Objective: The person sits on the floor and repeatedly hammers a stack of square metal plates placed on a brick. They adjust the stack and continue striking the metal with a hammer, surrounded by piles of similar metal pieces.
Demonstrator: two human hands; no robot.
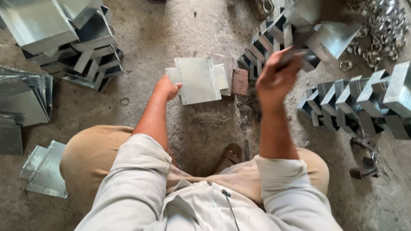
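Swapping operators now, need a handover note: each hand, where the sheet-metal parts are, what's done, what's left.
Left hand: grip on the left edge of a flat cross-shaped sheet, lying on a block on the floor.
Right hand: raised, shut on a dark tool, motion-blurred; kind unclear.
Done: folded pieces in a row on the right, more behind and stacked at upper left.
Left: this sheet is still flat; flat blanks lie at lower left.
Ring parts piled top right.
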